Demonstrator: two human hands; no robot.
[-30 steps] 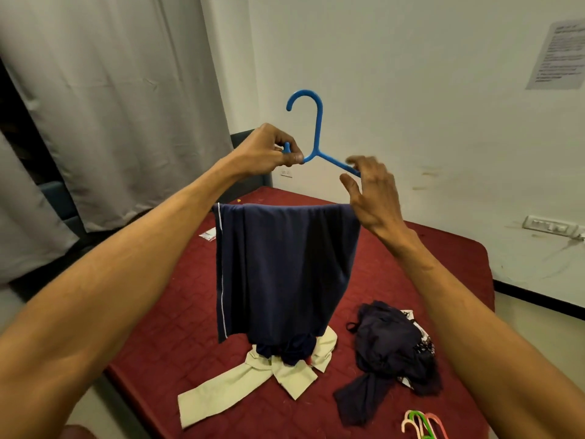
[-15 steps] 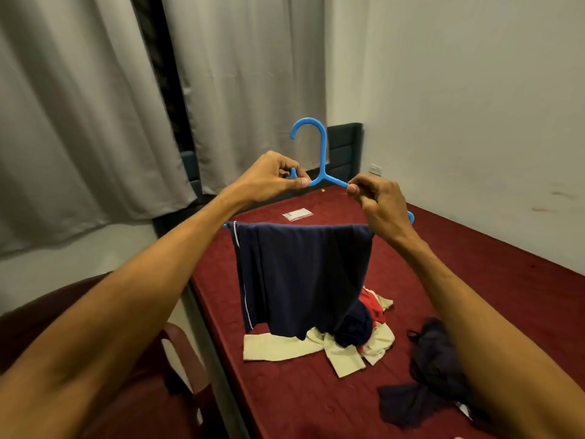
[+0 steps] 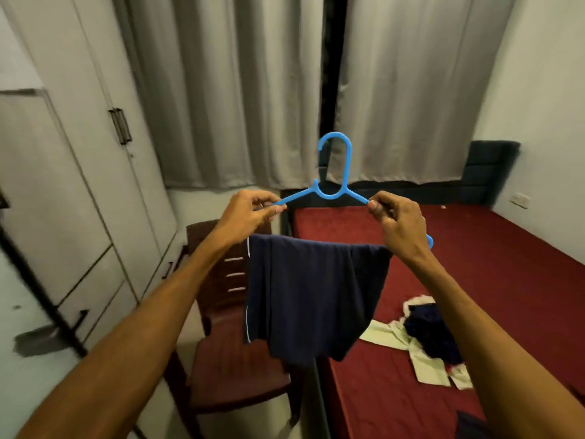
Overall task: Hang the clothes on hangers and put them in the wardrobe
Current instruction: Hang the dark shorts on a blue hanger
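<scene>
The left hand [image 3: 245, 217] and right hand [image 3: 400, 226] each pinch a sloping shoulder of the blue hanger [image 3: 337, 185], its hook standing upright between and above the fingers. Dark blue shorts [image 3: 311, 299] drape over the hanger's bar just below the fingers. Beneath them stands a brown chair [image 3: 228, 359], beside a red bed [image 3: 493, 280] with clothes [image 3: 424, 340] lying on it. A white wardrobe [image 3: 79, 191] stands left of the left hand.

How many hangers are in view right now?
1. The blue hanger is held up between the left hand and right hand, each pinching one arm, with a navy garment draped over its bar. Others may lie out of view.
</scene>
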